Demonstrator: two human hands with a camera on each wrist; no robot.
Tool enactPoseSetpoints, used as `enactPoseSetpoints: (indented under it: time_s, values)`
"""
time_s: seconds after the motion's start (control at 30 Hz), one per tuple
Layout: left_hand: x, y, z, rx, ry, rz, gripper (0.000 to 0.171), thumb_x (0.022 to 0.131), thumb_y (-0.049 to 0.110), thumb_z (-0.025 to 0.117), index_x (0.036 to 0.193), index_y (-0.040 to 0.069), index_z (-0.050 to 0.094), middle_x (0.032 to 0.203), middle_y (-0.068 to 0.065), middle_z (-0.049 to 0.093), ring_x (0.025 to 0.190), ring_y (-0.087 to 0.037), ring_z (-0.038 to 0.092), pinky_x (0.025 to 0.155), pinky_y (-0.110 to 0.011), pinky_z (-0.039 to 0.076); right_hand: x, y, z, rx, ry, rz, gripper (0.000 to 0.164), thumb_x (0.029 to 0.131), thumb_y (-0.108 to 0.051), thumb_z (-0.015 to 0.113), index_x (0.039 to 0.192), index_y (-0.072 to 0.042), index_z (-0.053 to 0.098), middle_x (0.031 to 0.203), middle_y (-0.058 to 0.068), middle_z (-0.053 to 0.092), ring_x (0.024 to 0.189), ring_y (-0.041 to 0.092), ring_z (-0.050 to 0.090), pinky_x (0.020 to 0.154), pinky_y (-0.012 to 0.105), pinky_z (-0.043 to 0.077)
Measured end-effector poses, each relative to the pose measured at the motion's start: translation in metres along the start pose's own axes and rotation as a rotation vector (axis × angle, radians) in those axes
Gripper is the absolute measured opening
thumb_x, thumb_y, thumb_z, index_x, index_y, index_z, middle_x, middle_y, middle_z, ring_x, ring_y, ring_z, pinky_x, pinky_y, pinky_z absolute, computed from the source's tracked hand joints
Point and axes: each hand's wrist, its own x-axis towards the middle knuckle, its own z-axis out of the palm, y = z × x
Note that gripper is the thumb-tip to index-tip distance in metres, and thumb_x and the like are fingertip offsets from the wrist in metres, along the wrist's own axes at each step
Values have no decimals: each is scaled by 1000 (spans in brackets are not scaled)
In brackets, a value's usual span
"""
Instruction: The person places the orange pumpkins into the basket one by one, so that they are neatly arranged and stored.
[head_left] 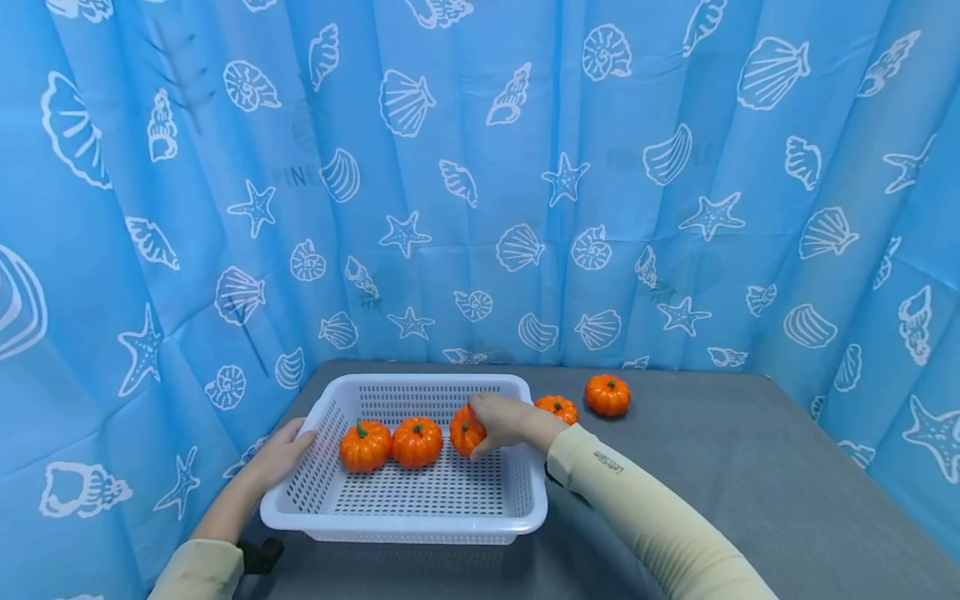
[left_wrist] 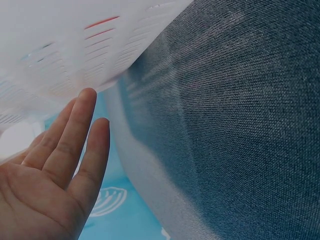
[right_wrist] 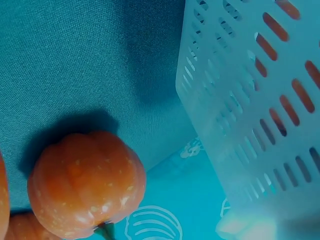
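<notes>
A white perforated plastic basket [head_left: 405, 523] stands on the table. Two small orange pumpkins, one [head_left: 365, 447] at left and one [head_left: 417, 442] beside it, sit inside. My right hand [head_left: 501, 421] reaches over the basket's right rim and grips a third pumpkin [head_left: 467, 432] low in the basket; the right wrist view does not show this hand. My left hand [head_left: 281, 457] holds the basket's left rim, its thumb over the edge. In the left wrist view, its fingers [left_wrist: 70, 137] extend along the outer wall of the basket [left_wrist: 100, 45].
Right of the basket, a pumpkin [head_left: 557, 407] lies partly behind my forearm, with another pumpkin [head_left: 607, 395] farther right. The right wrist view shows a pumpkin [right_wrist: 87, 185] beside the basket wall [right_wrist: 240, 125]. A blue shell-print curtain [head_left: 480, 208] hangs behind the grey table [head_left: 712, 467].
</notes>
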Motion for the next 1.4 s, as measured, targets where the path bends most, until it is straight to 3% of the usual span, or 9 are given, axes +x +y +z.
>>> enactPoseSetpoints:
  time_s: [0.1, 0.33, 0.6, 0.83, 1.07, 1.4]
  values:
    - [0, 0, 0, -2, 0, -4, 54, 102, 35, 38, 145, 7, 20, 113, -24, 62, 80, -31, 71, 62, -44, 59, 3, -3, 1, 4, -2, 5, 81, 68, -47, 82, 130, -9, 46, 113, 0, 58, 93, 13, 53, 92, 30, 50]
    - [1, -1, 0, 1, 4, -11, 54, 102, 34, 39, 145, 8, 20, 112, -23, 63, 79, -30, 71, 61, -43, 59, 9, -4, 5, 58, -34, 20, 93, 67, -46, 82, 140, -7, 39, 130, 6, 54, 110, 15, 54, 101, 35, 46]
    - [4, 1, -2, 0, -3, -9, 54, 102, 36, 38, 145, 9, 20, 112, -22, 63, 79, -29, 71, 62, -43, 59, 15, -1, 2, 90, -76, 22, 99, 67, -47, 83, 143, -6, 36, 134, 6, 52, 115, 17, 52, 105, 37, 43]
    - [4, -1, -1, 8, -2, 3, 54, 102, 35, 39, 145, 8, 20, 113, -24, 62, 80, -31, 71, 61, -44, 59, 19, 0, 5, 101, -96, 24, 101, 66, -47, 83, 144, -6, 34, 131, 4, 54, 112, 15, 52, 105, 36, 43]
    - [3, 1, -2, 11, -6, 4, 54, 102, 34, 38, 145, 7, 20, 112, -23, 62, 80, -31, 71, 61, -44, 59, 22, 1, 7, 84, -122, 23, 93, 64, -48, 83, 138, -10, 41, 118, -1, 57, 101, 13, 53, 100, 33, 46]
    - [3, 0, -2, 13, -1, 3, 54, 102, 35, 39, 144, 7, 22, 113, -23, 62, 81, -31, 71, 62, -44, 59, 22, 0, 6, 132, -151, 52, 96, 64, -46, 84, 140, -10, 38, 128, 2, 54, 115, 16, 51, 106, 39, 41]
